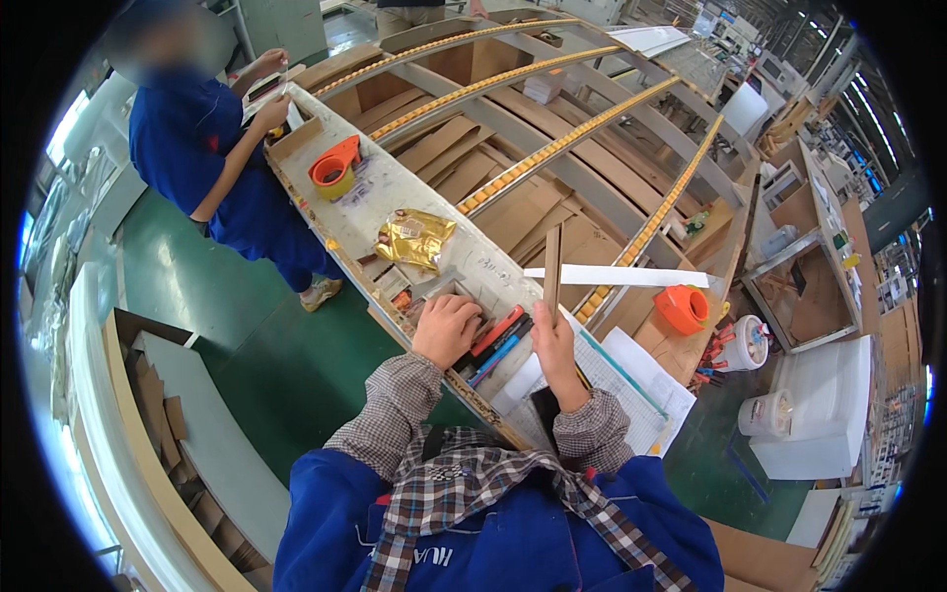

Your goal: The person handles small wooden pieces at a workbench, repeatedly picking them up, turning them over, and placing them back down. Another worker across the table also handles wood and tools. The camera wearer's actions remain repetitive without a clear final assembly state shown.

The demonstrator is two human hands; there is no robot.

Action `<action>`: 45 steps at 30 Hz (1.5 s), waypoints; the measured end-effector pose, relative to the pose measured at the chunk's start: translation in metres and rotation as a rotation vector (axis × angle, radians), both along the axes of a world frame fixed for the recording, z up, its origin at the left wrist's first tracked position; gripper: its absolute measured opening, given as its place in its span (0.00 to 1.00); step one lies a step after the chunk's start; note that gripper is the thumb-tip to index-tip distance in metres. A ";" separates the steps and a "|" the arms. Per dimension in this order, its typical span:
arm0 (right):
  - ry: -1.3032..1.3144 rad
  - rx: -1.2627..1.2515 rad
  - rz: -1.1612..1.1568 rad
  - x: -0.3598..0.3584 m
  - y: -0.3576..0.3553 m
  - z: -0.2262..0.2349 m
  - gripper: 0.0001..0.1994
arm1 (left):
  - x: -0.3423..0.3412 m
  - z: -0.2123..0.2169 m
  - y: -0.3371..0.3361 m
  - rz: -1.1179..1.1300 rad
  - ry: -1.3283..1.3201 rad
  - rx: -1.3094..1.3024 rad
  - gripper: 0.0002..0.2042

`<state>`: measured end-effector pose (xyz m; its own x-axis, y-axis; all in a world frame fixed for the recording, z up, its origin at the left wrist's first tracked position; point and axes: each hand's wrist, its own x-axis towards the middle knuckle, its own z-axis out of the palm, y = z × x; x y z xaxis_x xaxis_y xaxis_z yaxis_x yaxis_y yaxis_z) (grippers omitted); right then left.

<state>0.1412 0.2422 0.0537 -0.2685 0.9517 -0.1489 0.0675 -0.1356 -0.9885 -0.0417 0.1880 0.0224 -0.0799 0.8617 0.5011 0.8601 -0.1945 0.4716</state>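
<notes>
My right hand [554,347] is closed around a thin brown strip [553,266], which stands up from the fist over the bench. Left of it, my left hand [447,328] reaches down into a shallow clear tray [456,284] of small items. Its fingers are bent together, and whatever the tips pinch is hidden. Between my hands lie a red marker [498,331] and a blue marker [496,359], side by side with dark pens. Beyond the left hand rests a crumpled gold foil bag [418,240]. Ruled paper sheets [623,390] lie right of my right hand.
Farther along the bench sits an orange tape dispenser [333,170]; another orange dispenser [682,309] stands at right. Frames with yellow roller tracks [552,146] stretch beyond. A co-worker in blue [187,128] stands at left. White buckets [742,343] are at right.
</notes>
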 end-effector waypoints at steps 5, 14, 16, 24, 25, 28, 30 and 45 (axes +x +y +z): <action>0.118 -0.070 0.054 -0.012 -0.003 -0.001 0.19 | 0.001 0.002 -0.001 0.000 0.005 -0.122 0.06; 0.265 0.187 -0.029 -0.036 0.001 0.017 0.13 | 0.002 0.002 -0.004 -0.056 0.090 -0.142 0.06; 0.105 0.016 0.052 -0.034 0.010 0.011 0.13 | 0.002 0.001 0.000 -0.084 0.064 -0.109 0.07; -0.075 0.039 0.112 -0.041 -0.005 -0.023 0.11 | 0.001 0.002 0.003 -0.114 0.099 -0.071 0.08; -0.068 0.023 0.118 -0.042 -0.005 -0.031 0.11 | 0.001 0.001 0.001 -0.123 0.093 -0.086 0.08; -0.132 0.059 0.104 -0.047 0.003 -0.029 0.15 | -0.001 0.005 -0.002 -0.153 0.052 -0.126 0.10; -0.186 0.107 0.087 -0.050 0.017 -0.022 0.16 | -0.003 0.011 -0.002 -0.207 0.034 -0.162 0.13; -0.368 0.237 0.046 -0.118 0.125 -0.028 0.16 | -0.012 0.007 0.004 -0.248 -0.106 -0.265 0.17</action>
<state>0.0228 0.3672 0.0260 -0.2809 0.9595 -0.0214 0.4217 0.1034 -0.9008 -0.0536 0.1919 0.0297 0.1079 0.9600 0.2584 0.7458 -0.2500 0.6174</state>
